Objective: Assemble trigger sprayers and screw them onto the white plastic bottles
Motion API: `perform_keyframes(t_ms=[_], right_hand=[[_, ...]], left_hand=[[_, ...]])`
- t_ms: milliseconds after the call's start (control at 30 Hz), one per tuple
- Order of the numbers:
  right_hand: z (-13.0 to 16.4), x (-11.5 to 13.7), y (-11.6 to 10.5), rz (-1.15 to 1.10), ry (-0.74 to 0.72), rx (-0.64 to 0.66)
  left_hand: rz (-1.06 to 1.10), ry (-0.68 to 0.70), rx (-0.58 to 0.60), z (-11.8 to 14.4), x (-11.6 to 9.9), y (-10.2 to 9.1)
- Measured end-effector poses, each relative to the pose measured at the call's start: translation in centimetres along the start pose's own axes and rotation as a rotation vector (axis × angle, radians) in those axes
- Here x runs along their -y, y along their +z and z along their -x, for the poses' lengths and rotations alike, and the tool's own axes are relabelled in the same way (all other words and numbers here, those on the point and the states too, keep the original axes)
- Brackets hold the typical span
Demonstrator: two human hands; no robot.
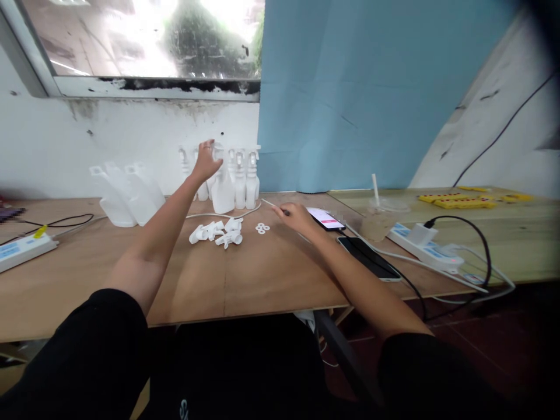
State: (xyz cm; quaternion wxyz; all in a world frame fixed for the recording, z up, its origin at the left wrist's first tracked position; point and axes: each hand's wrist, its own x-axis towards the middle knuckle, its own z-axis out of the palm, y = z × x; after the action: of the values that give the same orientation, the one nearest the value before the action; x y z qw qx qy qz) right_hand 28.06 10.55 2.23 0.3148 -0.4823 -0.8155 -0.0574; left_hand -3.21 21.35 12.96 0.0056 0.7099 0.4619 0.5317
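Observation:
My left hand (205, 161) reaches far across the wooden table (262, 274) and rests on the top of a white spray bottle (222, 189) in a row of assembled spray bottles (245, 178) by the wall. My right hand (296, 217) lies low over the table, its fingers pinching a thin white tube (268, 203). A small pile of white trigger heads (217, 232) and a few white washers (262, 228) lie between the two hands. White bottles without heads (126, 195) stand to the left.
Two phones lie right of my right hand, one lit (326, 219), one dark (370, 258). A plastic cup with a straw (380, 219), a power strip with cables (426, 245) and yellow parts (457, 200) sit further right. Another power strip (24, 248) is at far left.

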Motion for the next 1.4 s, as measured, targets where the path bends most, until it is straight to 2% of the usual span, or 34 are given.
perform_keyframes(t_ms=[67, 133, 233, 300, 367, 533, 633, 733, 800, 1000, 1167, 1300, 1400], right_hand=[[-0.1, 0.0, 0.0, -0.096, -0.046, -0.036], [-0.2, 0.2, 0.0, -0.288, 0.001, -0.051], [-0.3, 1.3, -0.4, -0.708, 0.218, 0.012], [-0.2, 2.6, -1.0, -0.95, 0.274, 0.087], [0.0, 4.1, -1.7, -1.139, 0.218, 0.149], [0.6, 7.2, -2.2, -1.511, 0.145, 0.355], [0.7, 8.0, -1.6, -1.604, 0.189, 0.385], [0.7, 8.3, -0.9, -1.616, 0.274, 0.334], [0.7, 8.3, -0.8, -1.604, 0.313, 0.297], [0.2, 7.8, -0.9, -1.637, 0.4, 0.015], [0.1, 7.5, -0.6, -1.66, 0.46, -0.03], [0.3, 7.5, -0.6, -1.592, 0.442, 0.015], [0.5, 7.7, -1.1, -1.57, 0.381, 0.083]], left_hand=[[0.076, 0.023, -0.15, -0.1, -0.3, -1.2], [0.153, 0.072, -0.24, 0.2, -1.4, -2.5], [0.2, 0.14, -0.228, 2.1, -4.3, -4.1], [0.159, 0.109, -0.15, 4.4, -6.6, -4.6], [0.141, 0.03, -0.004, 7.2, -8.9, -4.5], [0.469, -0.063, 0.296, 13.2, -13.0, -2.7], [0.602, -0.093, 0.446, 15.0, -14.2, -2.0], [0.586, -0.087, 0.577, 16.0, -14.4, -1.9], [0.539, -0.088, 0.61, 16.6, -14.1, -1.9], [0.258, -0.169, 0.565, 19.3, -12.4, -2.1], [0.175, -0.12, 0.559, 20.1, -11.6, -2.0], [0.267, -0.204, 0.627, 19.3, -11.3, -3.0], [0.571, -0.414, 0.813, 19.0, -11.0, -4.1]])
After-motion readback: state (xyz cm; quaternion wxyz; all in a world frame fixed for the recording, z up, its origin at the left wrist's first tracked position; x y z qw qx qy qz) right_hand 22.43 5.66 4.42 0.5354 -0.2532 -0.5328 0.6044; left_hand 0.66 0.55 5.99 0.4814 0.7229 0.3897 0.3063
